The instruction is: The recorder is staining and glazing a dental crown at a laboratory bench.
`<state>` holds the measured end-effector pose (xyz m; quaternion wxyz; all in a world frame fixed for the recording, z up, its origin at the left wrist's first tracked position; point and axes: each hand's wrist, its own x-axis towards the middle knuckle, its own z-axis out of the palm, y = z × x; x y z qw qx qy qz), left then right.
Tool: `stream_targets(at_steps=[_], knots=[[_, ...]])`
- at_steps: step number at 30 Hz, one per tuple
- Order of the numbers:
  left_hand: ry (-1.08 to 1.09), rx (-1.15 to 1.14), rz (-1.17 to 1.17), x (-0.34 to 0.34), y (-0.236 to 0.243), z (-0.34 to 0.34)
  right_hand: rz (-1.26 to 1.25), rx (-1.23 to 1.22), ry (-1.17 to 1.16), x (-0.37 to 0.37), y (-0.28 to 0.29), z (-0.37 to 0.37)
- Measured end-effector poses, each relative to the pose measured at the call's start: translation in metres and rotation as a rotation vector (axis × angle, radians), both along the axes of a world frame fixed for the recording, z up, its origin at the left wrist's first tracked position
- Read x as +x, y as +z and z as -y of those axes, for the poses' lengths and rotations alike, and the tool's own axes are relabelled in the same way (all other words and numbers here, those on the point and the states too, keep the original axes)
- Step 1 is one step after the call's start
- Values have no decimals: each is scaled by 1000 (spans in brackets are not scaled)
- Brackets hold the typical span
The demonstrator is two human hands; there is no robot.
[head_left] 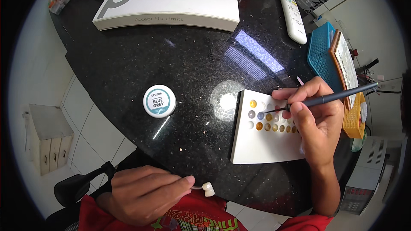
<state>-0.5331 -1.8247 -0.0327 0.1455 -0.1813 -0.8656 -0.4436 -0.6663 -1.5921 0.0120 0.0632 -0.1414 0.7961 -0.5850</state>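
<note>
My right hand [319, 124] grips a slim dark paintbrush [340, 96] like a pen. Its fine tip meets, or hovers just over, a blue well in the white palette [265, 149]. Rows of small wells there hold yellow, amber, grey and white colours; my fingers hide some of them. Near the table's front edge, my left hand [147, 192] is closed around a thin metal holder [197, 187], mostly covered by the fingers. Two joined whitish tooth crowns [208, 189] sit at its end. A round white jar with a teal-ringed label [159, 101] stands left of the palette.
A long white box [171, 4] lies at the back of the black speckled table [192, 68]. Toward the right are a white remote control [292, 15], a blue basket [321, 49] and a yellow basket [354, 117]. A grey device [364, 177] stands beyond the right edge.
</note>
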Motion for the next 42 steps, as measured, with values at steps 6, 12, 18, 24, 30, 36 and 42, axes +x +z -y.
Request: stream_targets(at_steps=[6,12,18,24,30,36,42], knots=[[-10,-82,-1,-1,4,-1,-52,0,8,0,-4,-1],[-11,-95,-41,-4,2,-2,-67,10,11,0,-5,-2],[-30,-85,-47,-8,5,1,-80,85,40,0,-5,2],[-29,-88,-63,-6,3,-2,-106,24,13,1,-7,-1],[-55,-8,-60,-1,-4,3,-97,83,34,7,-4,-5],[-40,-108,-126,-1,-1,6,-289,65,-25,38,16,-10],[-5,-107,-238,-11,-8,3,-293,-40,79,90,-6,1]])
